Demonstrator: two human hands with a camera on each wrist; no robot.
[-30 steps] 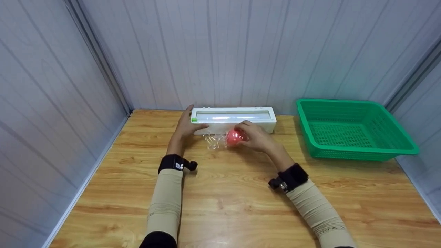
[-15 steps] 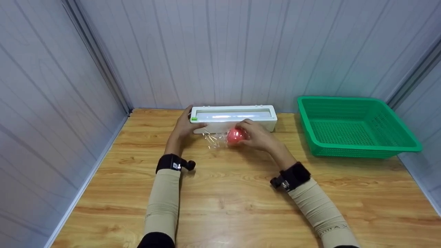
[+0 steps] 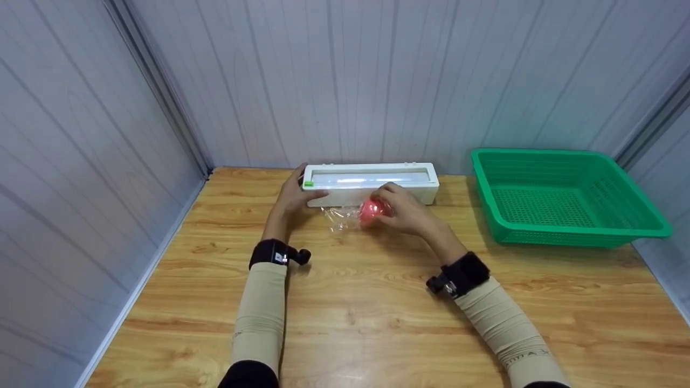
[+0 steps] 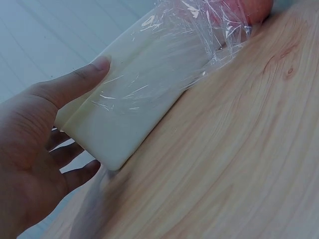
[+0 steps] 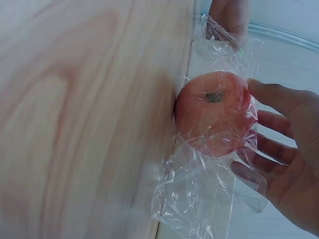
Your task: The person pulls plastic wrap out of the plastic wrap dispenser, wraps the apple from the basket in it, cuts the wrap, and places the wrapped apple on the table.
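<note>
A person works at the far edge of a wooden table (image 3: pixel 377 302), hemmed in by grey panel walls (image 3: pixel 81 161) on the left, back and right. The near half of the tabletop lies bare in front of the sleeves, with open wood also between the hands and the left wall.

A white film dispenser (image 3: pixel 372 181) sits against the back wall. The left hand (image 3: pixel 294 196) holds its left end, thumb laid across the front face and fingers reaching behind the box, lightly bent; the left wrist view shows the thumb (image 4: pixel 82 82) flat on the white side.

A red apple (image 3: pixel 371 210) rests on the table just in front of the dispenser, lying on a sheet of clear film (image 3: pixel 339 218) that trails out from the box and crinkles toward the left. The right hand (image 3: pixel 404 210) cups the apple from the right, fingers spread and gently curved around it; in the right wrist view the fingertips (image 5: pixel 264 89) touch the film-covered fruit, stem end showing, with film bunched loosely beneath the palm.

A green basket (image 3: pixel 636 231) stands on the table's right side, well apart from the hands, close to the right wall, its mesh floor showing nothing inside.
</note>
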